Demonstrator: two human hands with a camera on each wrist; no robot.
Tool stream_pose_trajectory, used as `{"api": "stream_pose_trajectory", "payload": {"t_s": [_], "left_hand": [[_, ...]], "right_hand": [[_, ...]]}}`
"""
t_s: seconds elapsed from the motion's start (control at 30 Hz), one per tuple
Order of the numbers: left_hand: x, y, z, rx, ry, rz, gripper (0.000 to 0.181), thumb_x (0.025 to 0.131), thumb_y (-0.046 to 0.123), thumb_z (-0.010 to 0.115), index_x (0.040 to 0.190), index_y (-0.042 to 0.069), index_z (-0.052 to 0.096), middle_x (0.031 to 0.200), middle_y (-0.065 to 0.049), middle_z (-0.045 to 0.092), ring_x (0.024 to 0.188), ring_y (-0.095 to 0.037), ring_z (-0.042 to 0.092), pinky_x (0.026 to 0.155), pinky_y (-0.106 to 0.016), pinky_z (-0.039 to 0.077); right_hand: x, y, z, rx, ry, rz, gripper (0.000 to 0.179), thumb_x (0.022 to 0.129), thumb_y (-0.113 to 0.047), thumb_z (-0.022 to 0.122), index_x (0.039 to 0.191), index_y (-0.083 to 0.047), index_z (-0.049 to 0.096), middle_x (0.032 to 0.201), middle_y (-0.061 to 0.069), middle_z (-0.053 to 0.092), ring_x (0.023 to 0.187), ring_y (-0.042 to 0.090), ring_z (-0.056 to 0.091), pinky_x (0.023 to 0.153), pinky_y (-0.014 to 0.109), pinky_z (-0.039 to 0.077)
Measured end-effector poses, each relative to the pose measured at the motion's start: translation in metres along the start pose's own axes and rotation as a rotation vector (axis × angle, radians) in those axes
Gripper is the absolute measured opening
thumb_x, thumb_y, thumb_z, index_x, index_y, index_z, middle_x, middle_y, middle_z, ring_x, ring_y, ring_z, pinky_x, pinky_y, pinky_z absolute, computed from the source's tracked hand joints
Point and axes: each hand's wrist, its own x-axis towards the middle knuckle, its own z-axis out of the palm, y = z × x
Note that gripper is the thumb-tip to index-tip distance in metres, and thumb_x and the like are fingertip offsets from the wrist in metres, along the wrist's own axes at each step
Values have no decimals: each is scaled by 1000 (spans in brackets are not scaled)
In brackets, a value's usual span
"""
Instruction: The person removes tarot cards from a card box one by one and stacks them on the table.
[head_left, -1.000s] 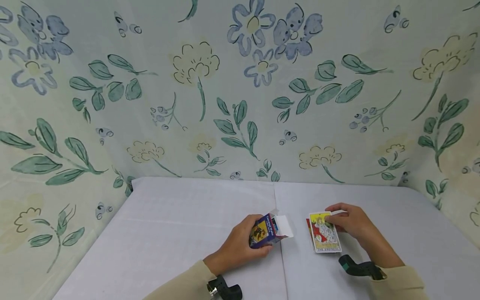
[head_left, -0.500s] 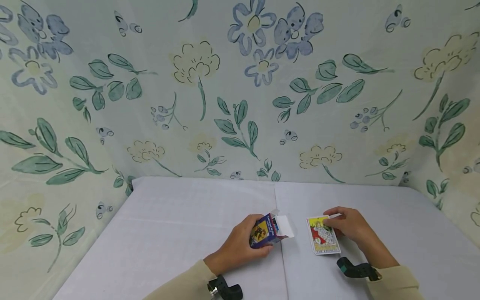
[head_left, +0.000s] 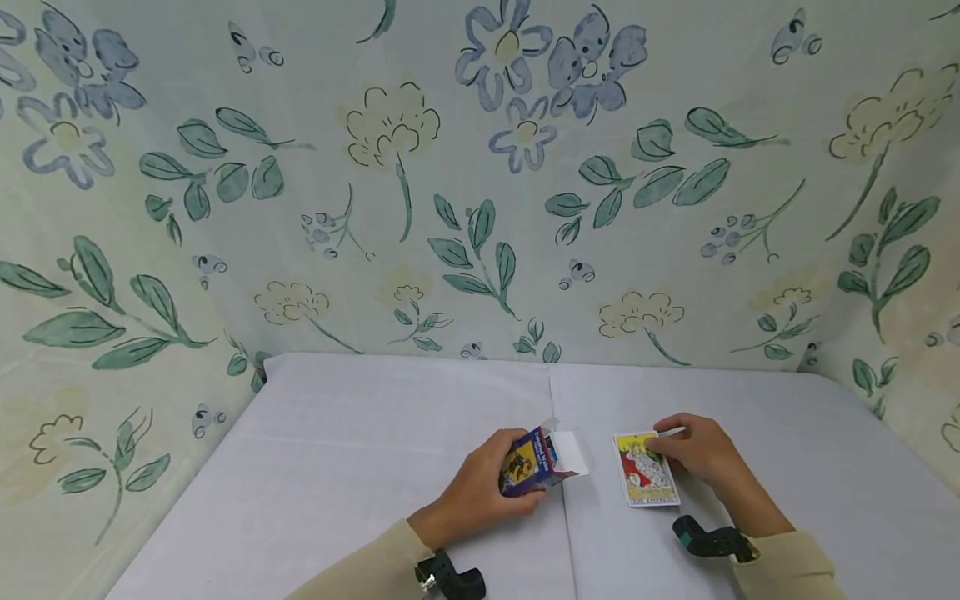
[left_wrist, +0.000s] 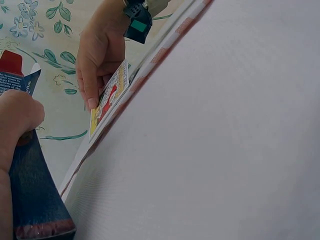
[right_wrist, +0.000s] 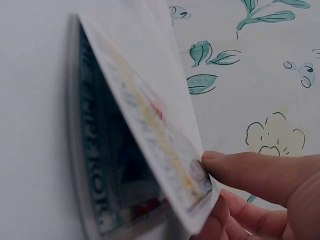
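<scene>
My left hand (head_left: 480,479) grips a dark blue card box (head_left: 525,468) with a yellow picture; its white end flap stands open toward the right. In the left wrist view the box's long blue side (left_wrist: 37,185) runs below my fingers. My right hand (head_left: 701,454) pinches the upper right corner of a tarot card (head_left: 645,479) showing a red and yellow figure. The right wrist view has this card (right_wrist: 155,125) tilted up at one edge, over another card (right_wrist: 112,170) lettered like "THE EMPEROR". How many cards lie beneath is hidden.
A white cloth (head_left: 375,417) covers the table, with a crease (head_left: 566,533) running between my hands. Behind it hangs a flowered curtain (head_left: 480,275). Black wrist cameras sit on both forearms.
The tarot card has shifted slightly down and left, and the red edge that showed beside it is no longer visible. My right hand has moved with it; the left hand holds the box still.
</scene>
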Motion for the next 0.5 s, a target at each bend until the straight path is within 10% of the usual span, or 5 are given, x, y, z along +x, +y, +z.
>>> {"api": "stream_pose_trajectory", "payload": {"t_s": [0.5], "left_hand": [[0, 2, 0, 1, -5, -19, 69, 82, 43, 73, 137, 17, 41, 122, 6, 53, 98, -4, 51, 83, -21, 47]], "right_hand": [[2, 5, 5, -25, 43, 7, 39, 83, -22, 73, 108, 4, 60, 88, 17, 63, 73, 24, 57, 54, 22, 43]]}}
